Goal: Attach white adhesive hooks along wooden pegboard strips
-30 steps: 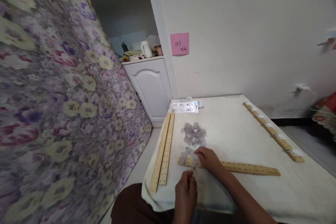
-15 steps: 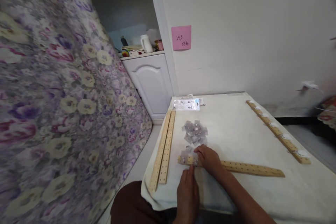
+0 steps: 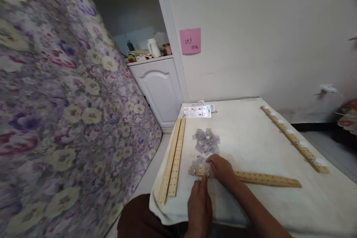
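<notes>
Your left hand (image 3: 199, 204) has come up to the wooden strip (image 3: 264, 179), lower centre.
Its fingers lie together; your right hand (image 3: 223, 171) covers the strip's left end, grip hidden. Better hold it flat.

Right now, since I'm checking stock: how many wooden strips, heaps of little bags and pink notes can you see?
Wooden strips: 4
Heap of small clear bags: 1
Pink note: 1
Total: 6
</notes>
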The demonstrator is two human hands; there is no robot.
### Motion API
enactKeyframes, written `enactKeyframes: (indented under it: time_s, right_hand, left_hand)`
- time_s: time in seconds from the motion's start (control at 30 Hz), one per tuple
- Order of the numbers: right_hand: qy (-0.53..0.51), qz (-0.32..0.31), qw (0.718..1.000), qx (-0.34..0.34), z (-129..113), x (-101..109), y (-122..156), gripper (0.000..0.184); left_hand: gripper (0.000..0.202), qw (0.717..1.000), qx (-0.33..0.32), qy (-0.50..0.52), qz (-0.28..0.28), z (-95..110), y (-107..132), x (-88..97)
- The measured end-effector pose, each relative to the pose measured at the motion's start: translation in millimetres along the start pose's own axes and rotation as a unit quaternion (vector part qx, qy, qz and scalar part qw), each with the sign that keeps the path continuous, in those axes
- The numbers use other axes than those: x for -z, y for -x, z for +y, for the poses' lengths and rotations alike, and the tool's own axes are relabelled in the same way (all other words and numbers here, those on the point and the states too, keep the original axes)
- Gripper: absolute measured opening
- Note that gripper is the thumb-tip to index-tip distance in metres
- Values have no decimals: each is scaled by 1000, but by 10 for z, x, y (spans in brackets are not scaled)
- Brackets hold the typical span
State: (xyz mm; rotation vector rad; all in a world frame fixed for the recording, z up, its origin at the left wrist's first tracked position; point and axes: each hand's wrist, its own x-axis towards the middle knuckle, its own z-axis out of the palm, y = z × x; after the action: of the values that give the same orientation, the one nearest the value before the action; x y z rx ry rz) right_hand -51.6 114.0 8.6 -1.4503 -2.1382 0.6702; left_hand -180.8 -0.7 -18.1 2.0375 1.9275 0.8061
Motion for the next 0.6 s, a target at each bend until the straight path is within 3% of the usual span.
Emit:
enactKeyframes:
  time_s: [0.6]
  right_hand:
    - [27,2,999,-19,-35,-8,-1,30]
  left_hand:
    - [54,998,15,-50,-22,38,2,7]
